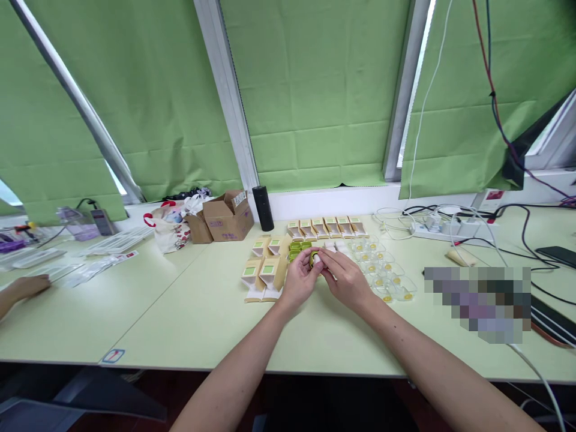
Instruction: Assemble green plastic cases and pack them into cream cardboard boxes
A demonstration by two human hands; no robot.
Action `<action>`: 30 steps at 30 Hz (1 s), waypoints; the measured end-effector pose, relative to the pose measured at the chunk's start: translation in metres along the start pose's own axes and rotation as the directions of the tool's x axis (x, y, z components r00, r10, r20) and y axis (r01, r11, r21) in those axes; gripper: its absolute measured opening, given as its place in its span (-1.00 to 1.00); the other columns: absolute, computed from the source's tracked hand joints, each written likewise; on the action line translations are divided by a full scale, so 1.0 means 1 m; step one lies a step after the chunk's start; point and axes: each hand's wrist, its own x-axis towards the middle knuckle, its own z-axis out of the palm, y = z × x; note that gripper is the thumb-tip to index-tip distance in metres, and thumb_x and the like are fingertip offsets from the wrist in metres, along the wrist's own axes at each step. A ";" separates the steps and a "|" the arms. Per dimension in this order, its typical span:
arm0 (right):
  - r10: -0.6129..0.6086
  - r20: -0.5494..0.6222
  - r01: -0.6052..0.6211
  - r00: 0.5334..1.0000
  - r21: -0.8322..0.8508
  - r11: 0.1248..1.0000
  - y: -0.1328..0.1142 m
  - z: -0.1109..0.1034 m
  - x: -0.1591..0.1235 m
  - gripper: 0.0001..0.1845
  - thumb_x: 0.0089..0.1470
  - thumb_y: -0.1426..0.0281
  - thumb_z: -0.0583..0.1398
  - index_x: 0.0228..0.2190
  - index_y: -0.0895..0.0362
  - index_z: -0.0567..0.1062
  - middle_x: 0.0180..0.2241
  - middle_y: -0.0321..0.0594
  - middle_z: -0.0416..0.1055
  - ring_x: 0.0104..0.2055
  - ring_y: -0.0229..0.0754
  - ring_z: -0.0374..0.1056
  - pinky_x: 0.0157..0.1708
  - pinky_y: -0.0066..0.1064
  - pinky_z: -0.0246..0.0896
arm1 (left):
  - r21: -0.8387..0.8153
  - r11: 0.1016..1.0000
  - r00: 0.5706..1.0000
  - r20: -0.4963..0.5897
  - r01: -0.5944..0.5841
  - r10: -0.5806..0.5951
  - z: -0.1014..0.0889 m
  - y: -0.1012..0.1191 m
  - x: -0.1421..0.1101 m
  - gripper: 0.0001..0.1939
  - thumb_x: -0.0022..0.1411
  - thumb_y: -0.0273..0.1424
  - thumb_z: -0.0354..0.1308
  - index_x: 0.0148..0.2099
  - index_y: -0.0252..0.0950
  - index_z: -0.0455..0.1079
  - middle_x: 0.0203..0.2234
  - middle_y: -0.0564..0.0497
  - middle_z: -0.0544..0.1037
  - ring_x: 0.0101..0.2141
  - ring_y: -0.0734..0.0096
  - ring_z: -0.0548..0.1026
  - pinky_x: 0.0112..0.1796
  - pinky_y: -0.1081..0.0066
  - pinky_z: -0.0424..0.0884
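Over the middle of the table, my left hand and my right hand meet, fingers closed around a small green case with something white at it. Its exact kind is partly hidden by my fingers. Just behind my left hand lie several green cases. To the left stand open folded card boxes with green panels, and a row of similar boxes runs along the back. Right of my right hand sit several clear plastic shells with round yellow pieces in them. White pieces lie behind my fingers.
A black cylinder, a brown carton and a cloth bag stand at the back. A power strip with tangled cables lies right, near a blurred patch. Another person's hand rests at far left beside white trays.
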 end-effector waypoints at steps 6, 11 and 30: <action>0.010 0.004 -0.010 1.000 0.031 0.999 -0.001 -0.001 0.002 -0.51 0.38 0.51 0.14 0.29 0.09 0.41 0.08 0.07 0.60 0.09 0.08 0.57 0.04 0.00 0.59 | -0.019 1.000 1.000 -0.013 0.004 -0.004 0.002 0.000 0.000 -0.42 0.26 -0.06 0.42 0.16 -0.31 0.45 0.06 -0.25 0.63 0.08 0.15 0.61 0.11 0.23 0.54; 0.157 0.053 -0.162 0.986 0.120 0.979 -0.004 -0.006 0.005 -0.42 0.35 0.44 0.18 0.35 0.04 0.30 0.08 0.03 0.57 0.02 0.09 0.56 -0.01 0.01 0.58 | -0.096 0.994 0.998 -0.021 0.060 -0.063 0.001 -0.003 0.002 -0.33 0.20 -0.07 0.47 0.21 -0.32 0.45 0.06 -0.27 0.63 0.06 0.10 0.63 0.12 0.18 0.55; 0.489 0.110 -0.479 0.865 0.469 0.742 0.001 -0.007 0.009 -0.58 0.27 0.22 0.31 0.09 0.05 0.42 -0.07 -0.09 0.57 -0.28 -0.15 0.48 -0.30 -0.28 0.52 | 0.003 0.999 0.996 -0.088 0.035 -0.035 -0.008 0.008 -0.003 -0.32 0.33 0.02 0.31 0.30 -0.31 0.36 0.01 -0.26 0.65 -0.41 0.39 0.63 -0.46 0.47 0.46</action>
